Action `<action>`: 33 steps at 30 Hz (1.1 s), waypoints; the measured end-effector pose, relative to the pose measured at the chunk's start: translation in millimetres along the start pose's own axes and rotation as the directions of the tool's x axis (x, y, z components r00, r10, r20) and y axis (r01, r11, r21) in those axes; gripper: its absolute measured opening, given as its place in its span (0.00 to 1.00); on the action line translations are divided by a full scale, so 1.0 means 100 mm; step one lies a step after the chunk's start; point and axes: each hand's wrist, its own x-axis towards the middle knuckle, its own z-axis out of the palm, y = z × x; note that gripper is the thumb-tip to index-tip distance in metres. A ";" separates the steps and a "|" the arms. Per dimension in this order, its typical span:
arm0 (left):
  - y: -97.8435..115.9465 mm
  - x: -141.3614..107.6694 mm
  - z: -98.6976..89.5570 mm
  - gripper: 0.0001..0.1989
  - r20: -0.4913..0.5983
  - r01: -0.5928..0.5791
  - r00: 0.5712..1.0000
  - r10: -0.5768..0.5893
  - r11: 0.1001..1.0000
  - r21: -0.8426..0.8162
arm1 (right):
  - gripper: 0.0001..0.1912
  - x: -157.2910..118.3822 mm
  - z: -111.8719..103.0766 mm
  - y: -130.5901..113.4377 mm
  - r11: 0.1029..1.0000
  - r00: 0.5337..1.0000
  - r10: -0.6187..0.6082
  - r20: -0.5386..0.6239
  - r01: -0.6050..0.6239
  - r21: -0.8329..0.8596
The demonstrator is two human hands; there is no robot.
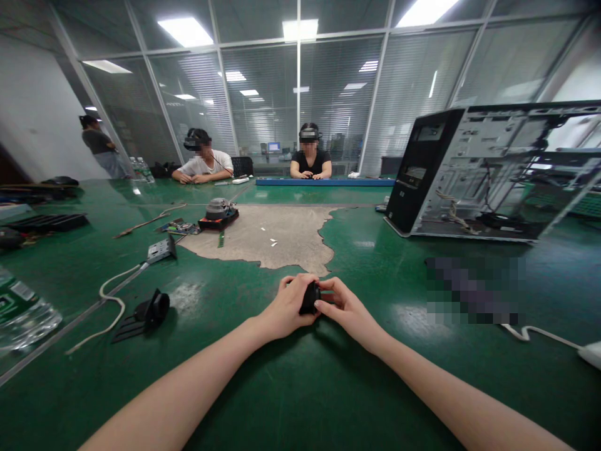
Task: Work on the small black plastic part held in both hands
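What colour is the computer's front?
The computer's front is black, seen best in the head view.

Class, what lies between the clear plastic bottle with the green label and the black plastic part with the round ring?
In the head view, a pale curving cord and a straight grey seam.

Table (357,382), green top: computer case (436,181), upper right; black funnel-like part (153,310), lower left; water bottle (28,313), left edge.
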 end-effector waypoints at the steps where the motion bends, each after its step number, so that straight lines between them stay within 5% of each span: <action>1: 0.00 0.00 0.00 0.28 0.002 -0.002 1.000 0.002 1.000 -0.001 | 0.13 -0.01 0.00 0.00 1.000 1.000 -0.010 0.007 0.009 0.009; 33: -0.02 0.01 0.02 0.26 -0.014 0.005 1.000 -0.005 1.000 -0.010 | 0.16 0.02 0.01 0.01 1.000 0.999 0.002 -0.050 -0.003 -0.016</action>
